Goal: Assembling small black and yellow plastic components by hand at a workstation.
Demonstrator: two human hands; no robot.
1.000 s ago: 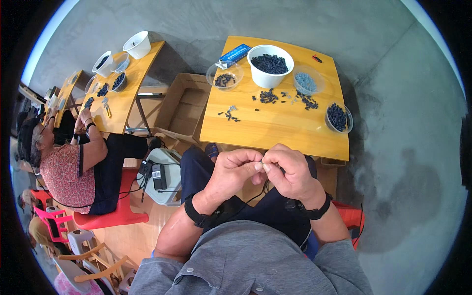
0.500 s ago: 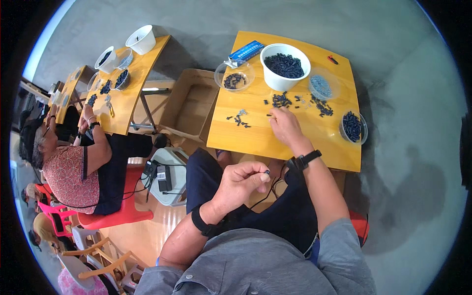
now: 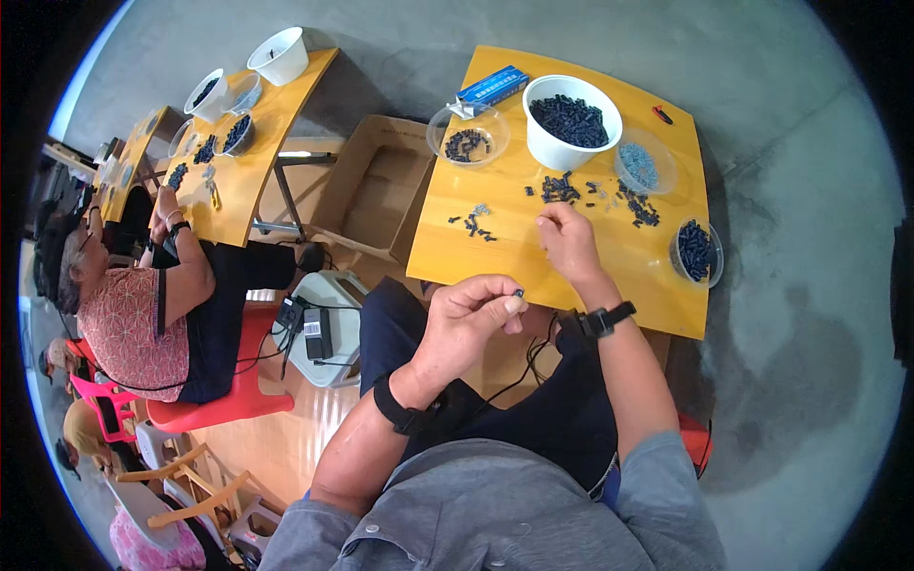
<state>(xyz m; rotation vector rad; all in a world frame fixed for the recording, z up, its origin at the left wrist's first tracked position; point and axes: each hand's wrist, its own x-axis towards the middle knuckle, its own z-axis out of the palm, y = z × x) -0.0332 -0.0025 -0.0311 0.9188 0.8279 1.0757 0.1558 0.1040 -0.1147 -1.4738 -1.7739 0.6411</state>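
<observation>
My left hand (image 3: 468, 322) is held above my lap, short of the table's near edge. Thumb and forefinger pinch a small dark part (image 3: 519, 294); its kind is too small to make out. Over the near half of the yellow table (image 3: 524, 257), my right hand (image 3: 569, 246) has its fingers drawn together, and whatever they may hold is hidden. Beyond it lies a pile of short black plastic pieces (image 3: 560, 188). Left of it are several scattered black pieces (image 3: 479, 228) with small grey bits (image 3: 483, 209) beside them.
A white tub (image 3: 535, 143) of black pieces stands at the back, beside a blue box (image 3: 493, 88). Clear bowls hold black pieces (image 3: 695, 252), blue-grey parts (image 3: 638, 167) and a few black pieces (image 3: 466, 146). A cardboard box (image 3: 371, 186) sits left; a person (image 3: 143, 314) works at another table.
My right hand has shifted slightly right and nearer, away from the black pile. The small dark piece seen at its fingertips no longer shows. My left hand keeps its pinch, slightly raised.
</observation>
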